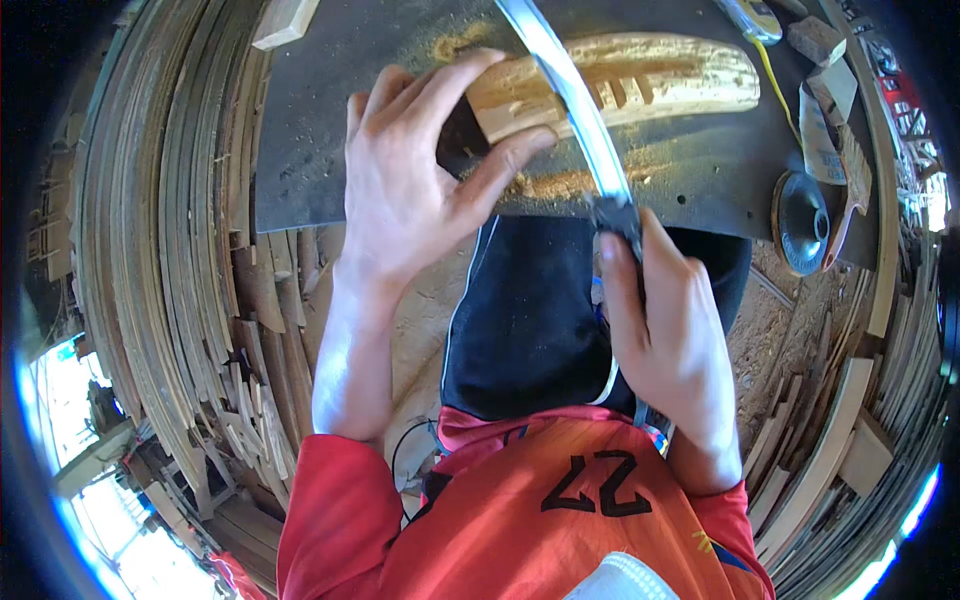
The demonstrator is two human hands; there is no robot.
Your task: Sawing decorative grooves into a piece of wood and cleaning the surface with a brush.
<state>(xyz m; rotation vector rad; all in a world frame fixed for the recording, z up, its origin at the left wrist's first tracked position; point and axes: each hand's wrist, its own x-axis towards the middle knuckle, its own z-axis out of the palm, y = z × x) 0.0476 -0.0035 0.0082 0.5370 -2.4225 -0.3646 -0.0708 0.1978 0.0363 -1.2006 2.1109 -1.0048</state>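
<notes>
Wood (pixel 650 70), a long, pale yellow, curved piece with small notches in its middle, lies across the upper part of a dark, flat-topped desk (pixel 320 130). The bare left hand (pixel 410 165) is at its left end, the grip pinching that end between thumb and forefinger: the thumb lies along the near edge, the forefinger reaches the far edge, and the other fingers curl beside it. A dark gap shows between the palm and the wood's end. The bare right hand (pixel 670 310) is closed around the short dark handle (pixel 616 215) of a long, narrow, shiny metal blade (pixel 575 90), its thumb lying along the handle. The blade slants over the wood, just beyond the left thumb, and runs out at the upper edge of the view; with the glare on it, it seems to rest on the wood, though contact is hard to judge. Pale brown sawdust (pixel 575 185) is scattered on the desk on both sides of the wood. Toward the right stand a round, dark disc (pixel 800 222) with a central hole, small blocky wood offcuts (pixel 817 42) and a yellow and grey tape measure (pixel 752 20). Long stacked brown boards (pixel 150 200) fill the left side, beyond the desk.
</notes>
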